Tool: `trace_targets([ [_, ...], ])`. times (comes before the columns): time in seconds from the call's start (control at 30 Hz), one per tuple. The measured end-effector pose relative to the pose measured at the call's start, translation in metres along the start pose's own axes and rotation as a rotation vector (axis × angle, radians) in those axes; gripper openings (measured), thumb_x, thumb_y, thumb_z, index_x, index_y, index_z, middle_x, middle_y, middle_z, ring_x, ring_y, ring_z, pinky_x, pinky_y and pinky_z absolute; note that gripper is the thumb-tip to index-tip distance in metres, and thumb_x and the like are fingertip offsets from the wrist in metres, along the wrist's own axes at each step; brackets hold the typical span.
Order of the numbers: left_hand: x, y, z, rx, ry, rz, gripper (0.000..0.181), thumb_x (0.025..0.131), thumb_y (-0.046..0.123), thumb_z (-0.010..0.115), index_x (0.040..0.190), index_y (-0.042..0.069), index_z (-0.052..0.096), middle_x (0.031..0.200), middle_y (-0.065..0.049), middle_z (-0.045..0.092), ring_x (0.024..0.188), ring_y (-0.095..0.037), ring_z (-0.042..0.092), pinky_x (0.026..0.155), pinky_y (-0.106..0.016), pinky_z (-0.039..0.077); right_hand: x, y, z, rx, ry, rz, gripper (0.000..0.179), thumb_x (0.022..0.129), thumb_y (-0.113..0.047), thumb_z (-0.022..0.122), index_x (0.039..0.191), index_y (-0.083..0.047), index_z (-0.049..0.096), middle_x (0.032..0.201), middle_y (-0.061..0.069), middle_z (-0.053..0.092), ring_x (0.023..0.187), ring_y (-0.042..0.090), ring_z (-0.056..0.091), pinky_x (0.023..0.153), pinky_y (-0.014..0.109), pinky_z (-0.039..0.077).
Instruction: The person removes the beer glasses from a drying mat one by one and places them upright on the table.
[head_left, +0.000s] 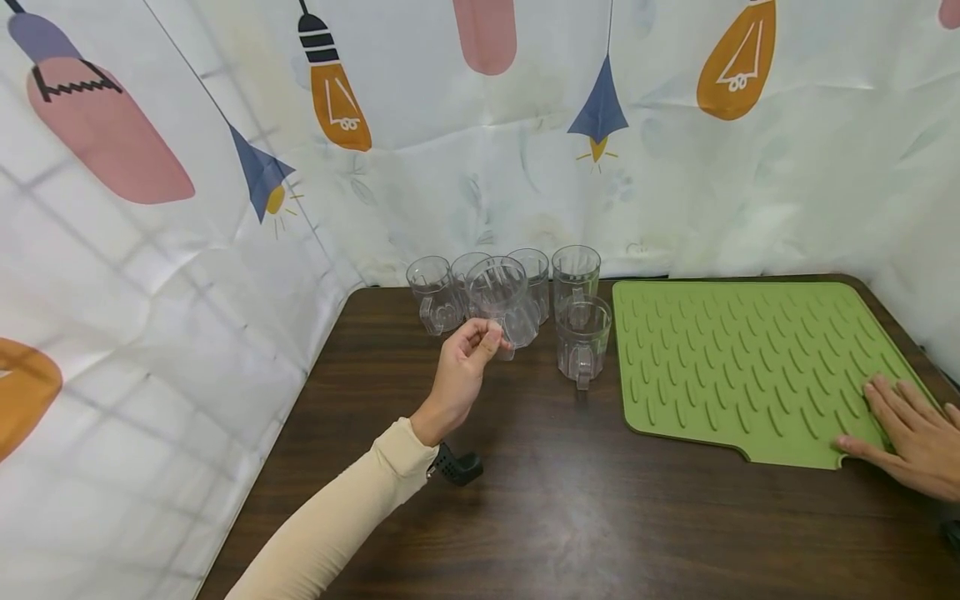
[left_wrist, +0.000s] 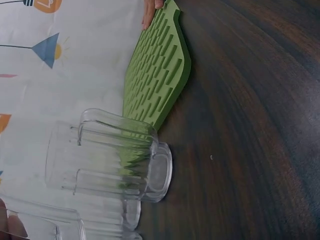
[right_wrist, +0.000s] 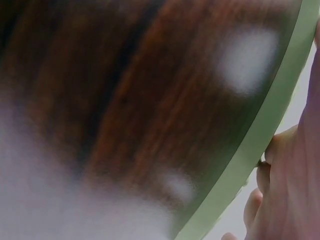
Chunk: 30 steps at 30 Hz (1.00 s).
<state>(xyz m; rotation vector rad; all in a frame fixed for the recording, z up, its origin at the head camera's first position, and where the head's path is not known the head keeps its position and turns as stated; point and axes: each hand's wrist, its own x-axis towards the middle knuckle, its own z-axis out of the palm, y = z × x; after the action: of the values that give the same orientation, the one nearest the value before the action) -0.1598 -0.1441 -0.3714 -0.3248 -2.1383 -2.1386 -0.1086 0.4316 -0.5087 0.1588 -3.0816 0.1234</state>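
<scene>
My left hand [head_left: 459,379] pinches the handle of a clear mug [head_left: 497,287] between thumb and fingers. That mug is tilted and overlaps the clear mugs behind it. In the left wrist view, part of the held mug [left_wrist: 42,220] shows at the lower left, its base appearing raised above the tabletop. Another clear mug [head_left: 583,342] stands upright just right of it, handle toward me. On the right edge of a green ridged mat [head_left: 720,367] my right hand [head_left: 911,437] lies flat, fingers spread. The right wrist view shows several of its fingertips [right_wrist: 264,177] at the mat's edge.
More clear mugs stand along the back, among them a left one [head_left: 433,287] and one near the mat [head_left: 576,267]. The dark wooden table [head_left: 555,508] meets a patterned cloth [head_left: 480,167] behind and at the sides.
</scene>
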Motion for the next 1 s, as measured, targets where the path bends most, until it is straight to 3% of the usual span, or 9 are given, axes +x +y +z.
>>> trace_targets([
  [0.53, -0.007, -0.027, 0.007, -0.005, 0.011, -0.043, 0.017, 0.105, 0.006, 0.055, 0.107, -0.011, 0.057, 0.085, 0.010, 0.064, 0.087, -0.003, 0.066, 0.090, -0.022, 0.053, 0.000, -0.001, 0.002, -0.008, -0.010, 0.021, 0.114, 0.099, -0.072, 0.046, 0.160, 0.006, -0.010, 0.166, 0.028, -0.022, 0.155, 0.051, -0.020, 0.124, 0.070, -0.018],
  [1.0, -0.007, -0.045, 0.014, -0.023, 0.013, -0.051, 0.021, 0.106, 0.005, 0.055, 0.108, -0.017, 0.054, 0.084, 0.010, 0.063, 0.086, -0.004, 0.065, 0.088, -0.018, 0.052, -0.001, -0.008, -0.005, -0.038, -0.038, 0.043, 0.113, 0.100, -0.072, 0.043, 0.159, 0.009, -0.009, 0.165, 0.030, -0.022, 0.155, 0.053, -0.015, 0.123, 0.075, -0.008],
])
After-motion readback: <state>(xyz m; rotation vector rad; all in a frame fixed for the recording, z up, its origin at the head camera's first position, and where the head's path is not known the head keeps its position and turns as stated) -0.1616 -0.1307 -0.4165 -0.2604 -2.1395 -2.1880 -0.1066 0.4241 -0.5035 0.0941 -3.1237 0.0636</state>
